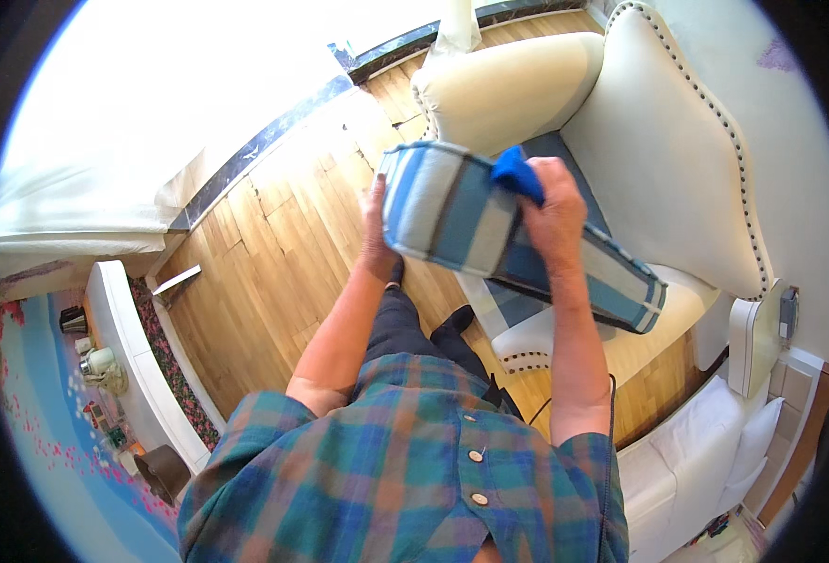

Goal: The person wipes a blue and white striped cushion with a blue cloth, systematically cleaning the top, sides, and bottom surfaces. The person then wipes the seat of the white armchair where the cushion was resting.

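Observation:
A striped blue, white and grey seat cushion is held up in front of me, tilted on its edge. My left hand grips its left end, with the thumb along the side and the other fingers hidden beneath. A bright blue cloth is bunched in my right hand and rests against the cushion's upper edge. Behind the cushion stands a cream armchair with a studded border. Its dark grey seat base shows where the cushion does not cover it.
Wooden flooring lies to the left, bordered by a dark marble sill and white curtains. At lower left, a white shelf unit stands near a dark bin-like container. A white bed is at lower right.

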The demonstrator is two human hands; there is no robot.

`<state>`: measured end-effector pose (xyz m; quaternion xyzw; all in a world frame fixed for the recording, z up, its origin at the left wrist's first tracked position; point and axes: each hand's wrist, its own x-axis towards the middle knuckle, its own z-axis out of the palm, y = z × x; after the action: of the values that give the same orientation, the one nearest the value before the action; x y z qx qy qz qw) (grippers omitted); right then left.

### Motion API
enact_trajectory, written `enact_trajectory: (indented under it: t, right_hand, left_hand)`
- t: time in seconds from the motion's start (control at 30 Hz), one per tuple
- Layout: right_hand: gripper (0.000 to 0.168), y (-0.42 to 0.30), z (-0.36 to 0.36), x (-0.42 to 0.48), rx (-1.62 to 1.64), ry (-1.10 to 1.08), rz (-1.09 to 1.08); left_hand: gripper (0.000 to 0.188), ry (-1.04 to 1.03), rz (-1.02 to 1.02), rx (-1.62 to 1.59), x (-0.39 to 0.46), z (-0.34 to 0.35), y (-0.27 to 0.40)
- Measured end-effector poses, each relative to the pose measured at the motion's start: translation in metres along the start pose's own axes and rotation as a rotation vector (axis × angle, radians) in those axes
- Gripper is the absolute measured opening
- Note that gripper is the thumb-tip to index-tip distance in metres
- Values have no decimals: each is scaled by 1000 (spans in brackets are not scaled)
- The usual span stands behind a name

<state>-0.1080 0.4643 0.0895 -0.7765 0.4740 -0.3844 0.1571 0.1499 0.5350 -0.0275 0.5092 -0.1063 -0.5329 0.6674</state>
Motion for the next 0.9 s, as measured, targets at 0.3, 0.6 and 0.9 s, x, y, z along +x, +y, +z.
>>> enact_trajectory:
  t: [0.3,0.6,0.9]
  right_hand:
    - [34,-24,16,-33,31,65,-62]
    - [27,26,-132,-44,186,388,188]
    - [54,-58,-238,-88,160,1205,512]
  left_hand:
    - [66,-117,-282,-248,-43,-26,2]
    - [76,-328,-526,20,-119,108,45]
    - [72,-856,-161,256,-173,239,134]
